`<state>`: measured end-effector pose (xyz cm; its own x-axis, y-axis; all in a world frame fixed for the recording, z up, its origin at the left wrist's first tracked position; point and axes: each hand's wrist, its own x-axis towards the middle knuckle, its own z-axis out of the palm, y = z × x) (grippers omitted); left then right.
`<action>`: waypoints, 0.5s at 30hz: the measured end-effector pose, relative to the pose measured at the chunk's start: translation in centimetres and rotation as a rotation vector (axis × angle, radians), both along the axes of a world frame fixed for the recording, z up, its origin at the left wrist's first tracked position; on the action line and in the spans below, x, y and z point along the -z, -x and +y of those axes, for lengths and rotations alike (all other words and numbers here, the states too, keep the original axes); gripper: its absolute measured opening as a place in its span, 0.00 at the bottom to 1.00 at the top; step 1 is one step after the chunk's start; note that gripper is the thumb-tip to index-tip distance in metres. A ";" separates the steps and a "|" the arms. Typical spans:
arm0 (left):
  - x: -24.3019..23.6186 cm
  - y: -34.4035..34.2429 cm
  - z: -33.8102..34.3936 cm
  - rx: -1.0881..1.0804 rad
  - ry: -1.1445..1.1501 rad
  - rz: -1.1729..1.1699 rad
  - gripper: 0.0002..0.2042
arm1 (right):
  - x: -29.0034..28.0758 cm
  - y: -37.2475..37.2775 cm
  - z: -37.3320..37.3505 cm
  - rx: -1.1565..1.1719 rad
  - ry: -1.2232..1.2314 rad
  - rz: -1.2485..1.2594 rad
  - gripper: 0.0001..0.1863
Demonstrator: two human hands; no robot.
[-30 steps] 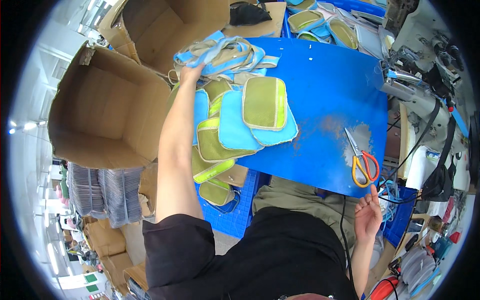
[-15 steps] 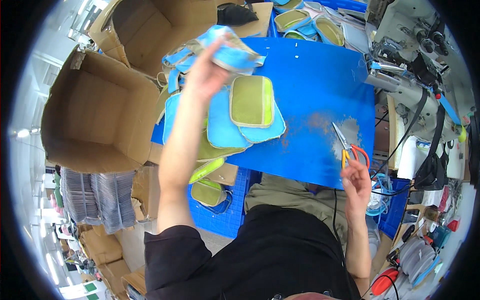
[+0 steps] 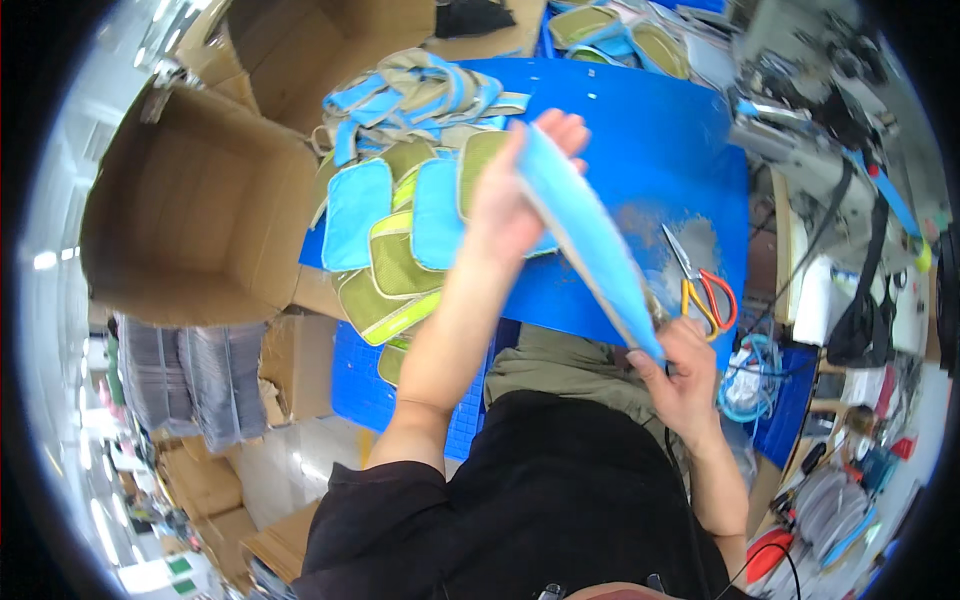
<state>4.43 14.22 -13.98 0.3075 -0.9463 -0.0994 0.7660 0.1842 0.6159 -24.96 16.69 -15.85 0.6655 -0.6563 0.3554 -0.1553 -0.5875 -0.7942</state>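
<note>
A long blue fabric strip with a beige edge (image 3: 594,238) stretches slantwise between my two hands above the blue tabletop (image 3: 640,130). My left hand (image 3: 508,200), slightly blurred, has its upper end between thumb and fingers, the fingertips reaching out past it. Down at the lower end, my right hand (image 3: 685,378) pinches the strip between thumb and fingers. Beside that hand lie scissors with red and yellow handles (image 3: 708,295), blades pointing away from me. A tangled heap of blue and beige strips (image 3: 415,95) lies at the far left of the table.
Green mesh and blue pouch pieces (image 3: 405,255) overlap along the table's left side. Open cardboard boxes (image 3: 190,220) stand at the left. A blue bin of similar pieces (image 3: 640,40) is at the back. Sewing machine parts (image 3: 790,120) stand at the right.
My left hand has come back from the strip heap toward the right, bringing one strip. My right hand has moved slightly left and now grips its lower end.
</note>
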 end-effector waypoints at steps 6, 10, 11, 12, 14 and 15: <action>-2.0 3.3 1.9 0.191 0.085 -0.029 0.26 | -0.1 2.2 -0.9 -0.054 -0.025 0.141 0.23; -1.1 7.4 2.3 0.383 0.168 0.173 0.27 | -1.0 -0.2 -2.5 -0.004 -0.257 -0.172 0.37; -1.1 8.3 2.2 0.383 0.168 0.216 0.27 | -1.7 -0.9 -2.8 -0.010 -0.258 -0.254 0.37; -1.4 9.1 2.0 0.376 0.173 0.248 0.27 | -1.6 -1.4 -2.8 0.012 -0.325 -0.305 0.36; -1.4 9.4 1.6 0.385 0.234 0.215 0.26 | -1.2 -2.0 -2.6 0.037 -0.453 -0.408 0.34; -1.5 9.1 1.5 0.357 0.222 0.162 0.26 | -1.4 -1.6 -2.4 0.051 -0.477 -0.365 0.31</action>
